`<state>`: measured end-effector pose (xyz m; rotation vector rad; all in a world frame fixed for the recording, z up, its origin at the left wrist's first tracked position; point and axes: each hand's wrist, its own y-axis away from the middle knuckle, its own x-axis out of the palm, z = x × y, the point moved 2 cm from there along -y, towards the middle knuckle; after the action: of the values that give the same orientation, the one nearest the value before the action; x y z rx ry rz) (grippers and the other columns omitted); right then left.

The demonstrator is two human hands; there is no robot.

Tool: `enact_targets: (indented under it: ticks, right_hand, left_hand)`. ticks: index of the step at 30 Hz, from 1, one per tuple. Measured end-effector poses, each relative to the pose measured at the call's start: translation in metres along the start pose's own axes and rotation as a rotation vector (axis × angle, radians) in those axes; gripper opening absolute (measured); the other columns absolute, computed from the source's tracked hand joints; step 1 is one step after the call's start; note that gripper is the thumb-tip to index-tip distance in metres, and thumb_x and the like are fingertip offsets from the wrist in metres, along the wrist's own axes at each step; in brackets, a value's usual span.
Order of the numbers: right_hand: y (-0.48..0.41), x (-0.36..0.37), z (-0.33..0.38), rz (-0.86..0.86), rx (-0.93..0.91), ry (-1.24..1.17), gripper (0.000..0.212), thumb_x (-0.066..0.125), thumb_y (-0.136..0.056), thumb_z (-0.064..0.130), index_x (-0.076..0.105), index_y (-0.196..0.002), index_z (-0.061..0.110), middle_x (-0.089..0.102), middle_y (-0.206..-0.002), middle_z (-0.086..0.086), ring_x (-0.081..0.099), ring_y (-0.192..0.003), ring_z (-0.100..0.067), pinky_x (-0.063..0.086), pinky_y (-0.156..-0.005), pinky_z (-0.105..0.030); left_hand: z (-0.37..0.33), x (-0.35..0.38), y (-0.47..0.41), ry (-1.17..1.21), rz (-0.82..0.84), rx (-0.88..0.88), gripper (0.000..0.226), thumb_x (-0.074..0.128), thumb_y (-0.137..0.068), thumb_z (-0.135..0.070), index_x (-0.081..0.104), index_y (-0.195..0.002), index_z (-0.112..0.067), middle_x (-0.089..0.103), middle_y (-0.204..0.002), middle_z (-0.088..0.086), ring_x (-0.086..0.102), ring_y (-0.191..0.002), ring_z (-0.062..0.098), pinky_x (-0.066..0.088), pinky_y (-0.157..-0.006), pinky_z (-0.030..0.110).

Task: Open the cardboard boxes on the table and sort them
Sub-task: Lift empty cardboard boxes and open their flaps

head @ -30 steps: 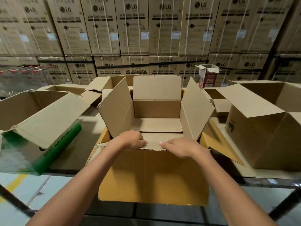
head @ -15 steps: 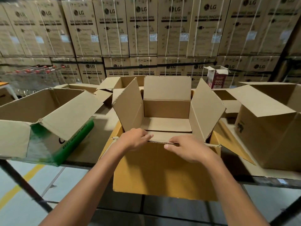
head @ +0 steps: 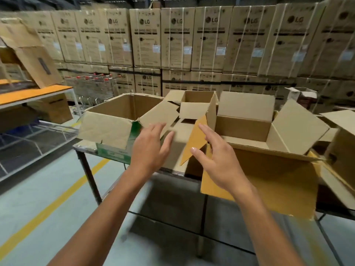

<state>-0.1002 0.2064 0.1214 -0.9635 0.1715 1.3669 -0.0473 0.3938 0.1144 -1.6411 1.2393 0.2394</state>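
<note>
Both hands are held at the near edge of the table (head: 84, 148), and nothing is held in them. The left hand (head: 149, 150) is spread, fingers straight and apart, before the green box (head: 107, 131), which stands open at the left end of the table. The right hand (head: 217, 162) is opened too, fingers straight, just before the side flap (head: 196, 143) of the open box (head: 259, 185) at the right; contact cannot be told. A small box (head: 194, 112) is seen behind.
</note>
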Motion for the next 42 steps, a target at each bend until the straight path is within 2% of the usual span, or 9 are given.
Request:
enact_targets:
  ticks: [2, 6, 9, 13, 19, 22, 26, 36, 42]
  right_hand:
    - [0.009, 0.031, 0.033, -0.057, -0.043, -0.070, 0.063, 0.063, -0.096, 0.035, 0.036, -0.152, 0.032, 0.037, -0.156, 0.014, 0.038, -0.141, -0.008, 0.042, -0.112, -0.040]
    - [0.029, 0.104, 0.084, -0.104, -0.078, -0.213, 0.056, 0.066, -0.094, 0.027, 0.047, -0.147, 0.027, 0.049, -0.149, 0.008, 0.049, -0.131, -0.007, 0.051, -0.097, -0.019]
    - [0.041, 0.165, 0.113, -0.049, -0.086, -0.304, 0.051, 0.067, -0.094, 0.026, 0.052, -0.143, 0.025, 0.048, -0.150, 0.006, 0.050, -0.131, -0.009, 0.054, -0.098, -0.035]
    - [0.044, 0.245, 0.146, 0.065, -0.109, -0.336, 0.058, 0.062, -0.091, 0.039, 0.046, -0.145, 0.029, 0.051, -0.148, 0.001, 0.056, -0.126, -0.018, 0.055, -0.096, -0.043]
    - [0.029, 0.364, 0.169, 0.200, -0.106, -0.441, 0.059, 0.059, -0.090, 0.043, 0.048, -0.145, 0.025, 0.049, -0.149, 0.003, 0.049, -0.131, -0.014, 0.054, -0.096, -0.035]
    - [0.005, 0.422, 0.170, 0.249, -0.111, -0.464, 0.058, 0.058, -0.089, 0.042, 0.050, -0.144, 0.024, 0.051, -0.147, 0.003, 0.053, -0.125, -0.010, 0.053, -0.094, -0.030]
    - [-0.044, 0.487, 0.170, 0.290, -0.110, -0.492, 0.057, 0.059, -0.090, 0.042, 0.050, -0.143, 0.024, 0.049, -0.148, 0.002, 0.053, -0.124, -0.011, 0.053, -0.092, -0.028]
    - [-0.190, 0.624, 0.184, 0.320, -0.107, -0.524, 0.055, 0.060, -0.088, 0.039, 0.052, -0.141, 0.027, 0.054, -0.143, 0.001, 0.055, -0.119, -0.010, 0.053, -0.089, -0.027]
    - [-0.259, 0.731, 0.198, 0.333, -0.126, -0.492, 0.060, 0.055, -0.085, 0.050, 0.052, -0.140, 0.025, 0.051, -0.146, 0.004, 0.053, -0.126, -0.017, 0.050, -0.086, -0.022]
  left_hand:
    - [0.030, -0.037, 0.024, 0.033, -0.079, 0.024, 0.051, 0.044, -0.097, -0.045, 0.056, -0.135, -0.014, 0.058, -0.137, 0.007, 0.052, -0.126, 0.023, 0.043, -0.105, 0.040]
    - [0.095, -0.101, 0.078, 0.017, -0.189, -0.028, 0.049, 0.051, -0.096, -0.037, 0.055, -0.138, -0.013, 0.052, -0.146, 0.008, 0.044, -0.136, 0.022, 0.034, -0.113, 0.035]
    - [0.141, -0.136, 0.117, -0.010, -0.256, -0.106, 0.050, 0.053, -0.095, -0.034, 0.053, -0.141, -0.013, 0.050, -0.148, 0.008, 0.043, -0.138, 0.024, 0.035, -0.114, 0.040]
    - [0.206, -0.165, 0.168, -0.035, -0.305, -0.241, 0.049, 0.055, -0.095, -0.032, 0.054, -0.139, -0.010, 0.050, -0.148, 0.009, 0.044, -0.138, 0.024, 0.036, -0.114, 0.041]
    - [0.301, -0.171, 0.222, -0.038, -0.352, -0.419, 0.045, 0.058, -0.094, -0.030, 0.058, -0.135, -0.011, 0.054, -0.144, 0.008, 0.047, -0.135, 0.023, 0.038, -0.112, 0.037]
    - [0.355, -0.171, 0.217, -0.051, -0.374, -0.494, 0.046, 0.058, -0.094, -0.030, 0.059, -0.135, -0.012, 0.054, -0.144, 0.005, 0.047, -0.135, 0.020, 0.037, -0.111, 0.033]
    - [0.423, -0.178, 0.191, -0.100, -0.334, -0.525, 0.048, 0.056, -0.094, -0.037, 0.057, -0.137, -0.014, 0.052, -0.146, 0.004, 0.046, -0.134, 0.020, 0.039, -0.111, 0.040]
    - [0.572, -0.196, 0.096, -0.135, -0.357, -0.591, 0.047, 0.059, -0.094, -0.033, 0.056, -0.138, -0.016, 0.051, -0.147, 0.001, 0.044, -0.136, 0.018, 0.036, -0.110, 0.030]
    - [0.698, -0.203, 0.038, -0.108, -0.368, -0.612, 0.047, 0.059, -0.094, -0.033, 0.057, -0.137, -0.015, 0.052, -0.146, 0.000, 0.045, -0.134, 0.017, 0.032, -0.110, 0.022]
